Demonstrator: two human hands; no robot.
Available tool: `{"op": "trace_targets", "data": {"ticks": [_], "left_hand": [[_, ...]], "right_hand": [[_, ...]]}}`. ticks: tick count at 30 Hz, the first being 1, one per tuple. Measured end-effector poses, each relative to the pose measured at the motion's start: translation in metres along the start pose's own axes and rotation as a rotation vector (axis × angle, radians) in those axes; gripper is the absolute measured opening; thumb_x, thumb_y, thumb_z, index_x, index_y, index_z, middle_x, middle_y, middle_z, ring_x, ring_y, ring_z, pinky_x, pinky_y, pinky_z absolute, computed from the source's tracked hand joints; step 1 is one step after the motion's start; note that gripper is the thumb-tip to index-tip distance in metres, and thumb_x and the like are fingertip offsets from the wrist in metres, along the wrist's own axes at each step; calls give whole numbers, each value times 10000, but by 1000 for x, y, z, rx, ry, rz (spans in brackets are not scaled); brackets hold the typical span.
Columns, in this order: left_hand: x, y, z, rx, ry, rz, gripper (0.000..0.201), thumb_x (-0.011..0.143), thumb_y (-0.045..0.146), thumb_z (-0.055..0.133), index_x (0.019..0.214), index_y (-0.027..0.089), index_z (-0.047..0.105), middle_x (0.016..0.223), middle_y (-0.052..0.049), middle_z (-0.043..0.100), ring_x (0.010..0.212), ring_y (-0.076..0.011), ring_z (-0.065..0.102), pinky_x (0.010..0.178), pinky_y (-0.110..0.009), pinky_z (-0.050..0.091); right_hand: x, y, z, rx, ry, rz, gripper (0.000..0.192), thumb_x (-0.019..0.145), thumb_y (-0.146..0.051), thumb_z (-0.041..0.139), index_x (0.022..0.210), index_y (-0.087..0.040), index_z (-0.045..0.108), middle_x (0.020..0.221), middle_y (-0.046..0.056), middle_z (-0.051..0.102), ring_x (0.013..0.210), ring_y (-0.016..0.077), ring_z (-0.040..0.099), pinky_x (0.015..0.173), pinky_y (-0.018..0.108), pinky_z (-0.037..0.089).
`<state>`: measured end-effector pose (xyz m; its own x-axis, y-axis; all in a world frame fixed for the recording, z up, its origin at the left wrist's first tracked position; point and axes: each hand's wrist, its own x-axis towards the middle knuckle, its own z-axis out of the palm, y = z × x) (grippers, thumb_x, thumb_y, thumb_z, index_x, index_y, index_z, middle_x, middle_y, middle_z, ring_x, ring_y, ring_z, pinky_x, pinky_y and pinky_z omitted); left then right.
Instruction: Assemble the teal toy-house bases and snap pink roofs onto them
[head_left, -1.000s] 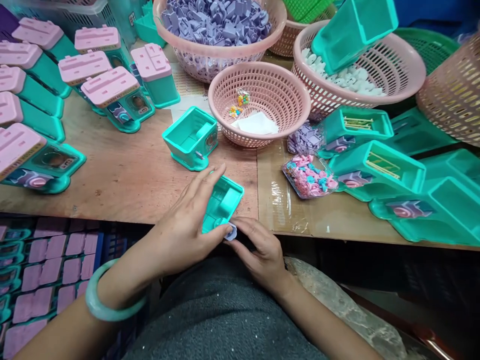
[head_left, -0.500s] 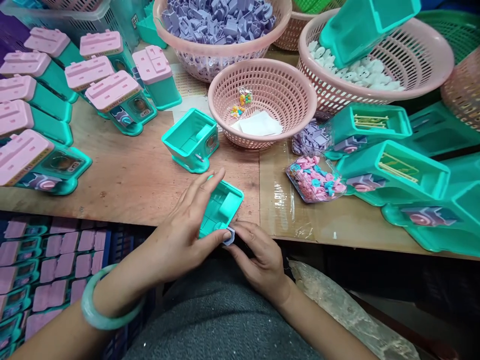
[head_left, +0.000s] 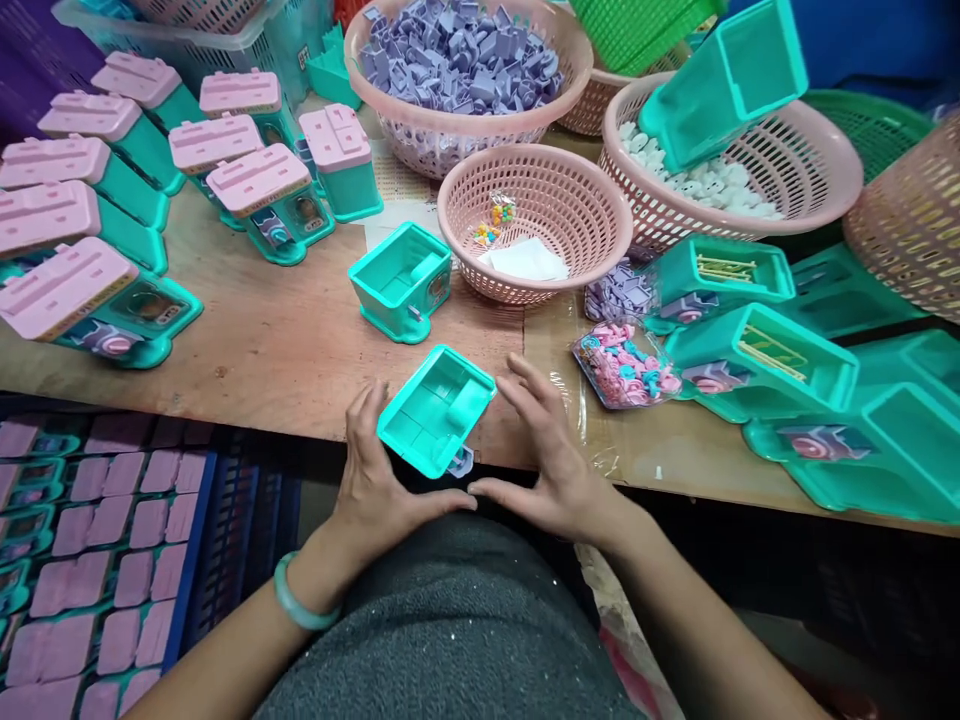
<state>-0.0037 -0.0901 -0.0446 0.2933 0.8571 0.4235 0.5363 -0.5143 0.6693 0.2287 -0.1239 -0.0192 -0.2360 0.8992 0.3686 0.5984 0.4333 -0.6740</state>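
Note:
An open-topped teal plastic box (head_left: 424,405) stands at the table's front edge, turned at an angle. At its near right corner a small lavender plastic piece (head_left: 463,462) sticks out. My left hand (head_left: 382,475) is open along the box's left side, fingers up and thumb stretched out below it; whether the fingers touch the box I cannot tell. On the other side, my right hand (head_left: 559,460) is open with fingers spread, holding nothing. The two thumb tips almost meet in front of the box. Just behind stands a second open teal box (head_left: 405,275).
Pink-lidded teal boxes (head_left: 262,180) stand at the left. Behind are a basket (head_left: 622,215) with white paper, a basket of lavender parts (head_left: 469,125) and a basket of white pieces (head_left: 825,170). A small tray of pink and blue bits (head_left: 626,365) and more teal boxes (head_left: 795,365) lie right.
Both hands have opened and drawn apart from the lavender piece and the box. My left hand has moved off the box's top to its left side. The view has shifted slightly.

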Motion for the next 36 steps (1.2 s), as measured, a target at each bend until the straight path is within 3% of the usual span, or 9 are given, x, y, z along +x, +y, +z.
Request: {"op": "trace_targets", "data": {"ticks": [4,8,15,21,23,26,29,32,36], "left_hand": [[-6,-8,0,-4,-41,18,1196,701,485,882,1608,222,149,1488,-231,473,1332,-376,569,1047,-532,543],[-4,-9,-7,-36,-134,-7,1271,626,532,906,1594,180,160,1475,-251,499,1326,-417,575,1009,-542,573],[-4,1,0,16,-54,-54,1124,649,439,861,1541,141,246,1327,-222,599,1119,-384,707,893,-464,639],[-6,-6,-2,-31,-70,24,1193,687,328,808,1605,113,77,1452,-265,476,1324,-420,571,1044,-497,561],[-8,-8,-2,-45,-74,7,1196,682,302,813,1613,134,82,1488,-260,452,1358,-427,538,1077,-510,533],[-3,-10,-7,-127,-118,-112,1210,630,271,847,1609,150,147,1523,-252,448,1381,-450,508,1121,-542,484],[14,-8,-21,-387,-203,-377,1210,622,331,879,1606,166,194,1577,-232,421,1433,-458,442,1186,-570,393],[31,-4,-35,-791,-260,-634,1098,739,473,806,1601,170,198,1553,-201,486,1434,-417,460,1167,-532,423],[39,2,-39,-1000,-247,-727,986,767,458,802,1556,179,283,1504,-177,554,1405,-378,506,1106,-454,489]], "right_hand": [[21,14,-3,114,-198,-49,593,905,-357,736,1447,-347,495,1588,102,350,1462,299,426,1131,498,502],[29,17,1,163,-191,-15,432,820,-422,814,1213,-307,674,1452,92,439,1411,307,463,1124,479,508],[23,7,11,177,-115,12,294,816,-423,814,1064,-310,703,1394,59,403,1340,294,482,1091,454,513],[12,11,16,124,-183,66,872,857,-461,770,1559,-337,268,1538,135,346,1471,361,342,1186,566,395],[10,15,20,154,-184,62,848,871,-457,756,1549,-351,257,1563,130,353,1484,360,333,1179,576,394],[15,12,27,190,-86,60,632,887,-419,749,1418,-381,409,1501,96,429,1387,330,462,1096,533,480],[31,-4,26,194,-18,144,680,879,-409,758,1453,-384,394,1448,88,479,1320,318,519,1079,527,489],[50,-19,16,264,-66,262,768,908,-417,706,1551,-384,288,1529,95,438,1370,331,486,1135,559,434],[60,-24,8,423,-143,392,751,899,-461,680,1542,-364,305,1573,95,408,1413,332,454,1137,550,434]]}}
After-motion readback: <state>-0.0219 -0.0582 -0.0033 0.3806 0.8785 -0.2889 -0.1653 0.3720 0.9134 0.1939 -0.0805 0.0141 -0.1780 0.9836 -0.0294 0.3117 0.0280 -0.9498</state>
